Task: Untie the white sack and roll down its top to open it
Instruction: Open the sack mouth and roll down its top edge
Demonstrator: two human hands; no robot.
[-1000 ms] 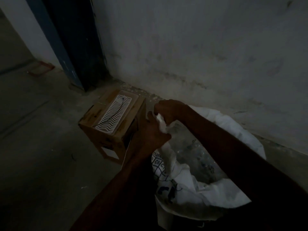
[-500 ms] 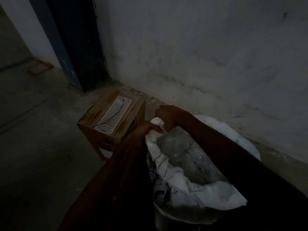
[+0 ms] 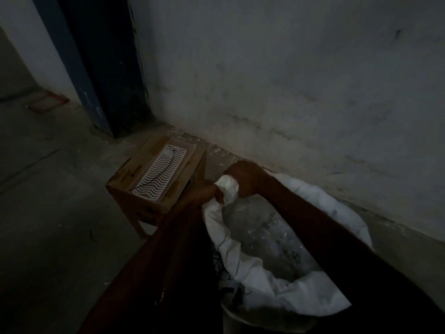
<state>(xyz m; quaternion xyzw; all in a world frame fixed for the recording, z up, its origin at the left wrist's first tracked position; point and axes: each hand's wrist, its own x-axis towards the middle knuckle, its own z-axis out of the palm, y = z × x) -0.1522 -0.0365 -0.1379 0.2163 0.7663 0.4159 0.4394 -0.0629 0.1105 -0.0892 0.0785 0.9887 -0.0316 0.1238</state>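
White sack [image 3: 284, 292] rim bunched in both grips: left hand [image 3: 204, 192], right hand [image 3: 245, 179]; contents murky.

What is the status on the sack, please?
Left hand and right hand both gripping bunched far rim of white sack. Mouth already open. Cardboard box beside it, not obstructing.

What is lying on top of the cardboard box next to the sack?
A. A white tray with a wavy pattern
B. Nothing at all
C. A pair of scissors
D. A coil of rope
A: a white tray with wavy ridges lies flat on top of the box, which stands on the floor left of the sack.
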